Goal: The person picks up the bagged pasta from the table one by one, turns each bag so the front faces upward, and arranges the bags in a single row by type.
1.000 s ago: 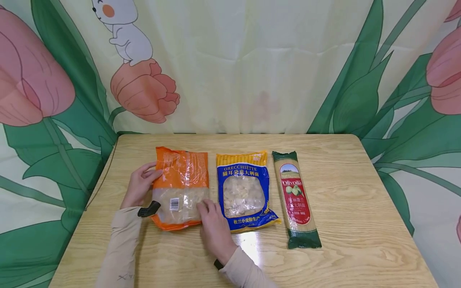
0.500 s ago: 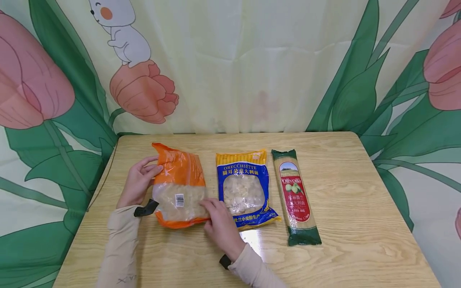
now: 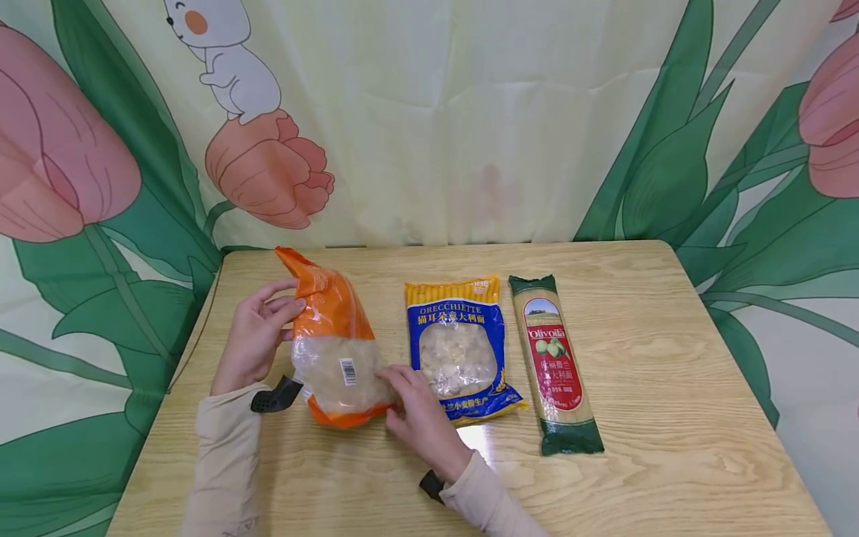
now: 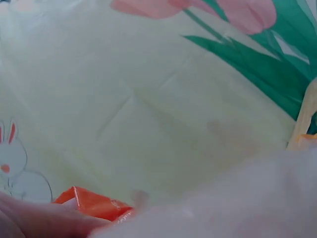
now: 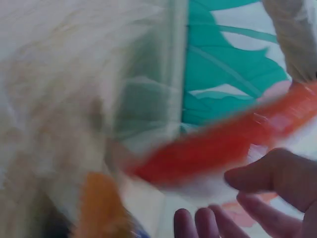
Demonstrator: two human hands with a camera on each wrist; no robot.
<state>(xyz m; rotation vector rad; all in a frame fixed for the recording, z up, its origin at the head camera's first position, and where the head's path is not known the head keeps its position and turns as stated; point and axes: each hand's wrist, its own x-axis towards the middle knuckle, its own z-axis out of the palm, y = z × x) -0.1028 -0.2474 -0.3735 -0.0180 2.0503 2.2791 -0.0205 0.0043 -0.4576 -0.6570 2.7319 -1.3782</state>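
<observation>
An orange and clear plastic food bag (image 3: 338,328), with a barcode and pale contents, is tilted up at the table's left side. Its left edge is pinched by my left hand (image 3: 258,335), thumb in front. At the bag's lower right edge, my right hand (image 3: 426,418) holds it; the thumb and fingers show beside the bag in the right wrist view. Right of it lies a blue and yellow bag of orecchiette (image 3: 459,350), apart from the orange one. Farther right is a long green-ended pack of spaghetti (image 3: 553,365). A pale blur hides most of the bag in the left wrist view.
The wooden table (image 3: 671,373) carries these packs in a row. Behind it hangs a curtain (image 3: 436,149) printed with tulips and a white animal. A thin cord (image 3: 194,328) runs along the table's left edge.
The orange bag has gone from lying flat to tilted, its top bending upward and its lower end swinging right. Both hands stay on it; the right hand has shifted slightly right.
</observation>
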